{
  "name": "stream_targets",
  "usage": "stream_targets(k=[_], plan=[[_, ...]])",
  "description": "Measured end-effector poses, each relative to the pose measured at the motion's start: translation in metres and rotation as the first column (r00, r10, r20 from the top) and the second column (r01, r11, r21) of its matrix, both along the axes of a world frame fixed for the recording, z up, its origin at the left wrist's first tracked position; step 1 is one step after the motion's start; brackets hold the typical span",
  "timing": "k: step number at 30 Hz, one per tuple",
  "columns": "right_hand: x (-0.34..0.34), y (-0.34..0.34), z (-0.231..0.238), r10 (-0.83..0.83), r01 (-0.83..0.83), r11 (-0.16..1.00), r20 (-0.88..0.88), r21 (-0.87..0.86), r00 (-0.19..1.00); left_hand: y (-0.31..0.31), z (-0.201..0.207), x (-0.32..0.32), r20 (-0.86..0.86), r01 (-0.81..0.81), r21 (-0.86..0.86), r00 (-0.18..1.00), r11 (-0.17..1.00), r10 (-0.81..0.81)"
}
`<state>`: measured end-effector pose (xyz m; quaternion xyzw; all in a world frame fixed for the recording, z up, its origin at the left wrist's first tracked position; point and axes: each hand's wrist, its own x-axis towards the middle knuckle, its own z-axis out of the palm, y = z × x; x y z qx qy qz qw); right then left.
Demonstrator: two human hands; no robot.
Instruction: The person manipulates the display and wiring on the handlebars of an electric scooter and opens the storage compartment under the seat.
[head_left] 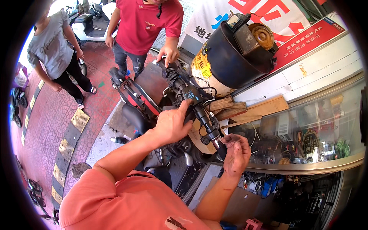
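An electric bike's handlebar point(204, 117) runs from the upper middle toward the lower right. At its middle a small display point(191, 94) is lit with blue figures. The stretched index finger of my left hand point(172, 124) touches the display's lower edge, its thumb apart and nothing held. My right hand point(234, 151) is beside the dark grip point(220, 147) at the near end, palm turned up and fingers loosely bent; I see nothing in it. A person in a red shirt rests a hand point(169, 51) by the handlebar's far end. The bike's black saddle point(135, 119) is at left.
Beyond the handlebar stands a large black drum point(234, 53) with a metal box on top. Wooden boards point(264, 109) lie beside a glass display case point(299, 134) on the right. Another person in a grey shirt point(51, 44) stands at far left, near a striped floor ramp point(71, 138).
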<state>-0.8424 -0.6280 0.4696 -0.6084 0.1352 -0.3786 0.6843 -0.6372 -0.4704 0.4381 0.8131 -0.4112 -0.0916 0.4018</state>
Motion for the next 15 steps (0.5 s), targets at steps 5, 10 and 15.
stream_targets(k=[5, 10, 15], plan=[[0.000, 0.000, 0.000, -0.009, 0.009, 1.000, -0.011, 0.014, 1.000, 0.001, -0.008, -0.007, -0.125, 0.006, -0.050, 0.992, 0.999, -0.012], [0.001, -0.001, -0.002, -0.007, 0.006, 0.999, -0.028, -0.036, 1.000, 0.016, -0.022, -0.011, -0.190, -0.077, -0.026, 0.979, 0.997, 0.071], [-0.003, -0.005, -0.001, 0.047, -0.049, 0.998, -0.052, -0.038, 0.998, 0.015, -0.058, -0.013, -0.194, -0.004, -0.011, 0.981, 1.000, 0.001]])
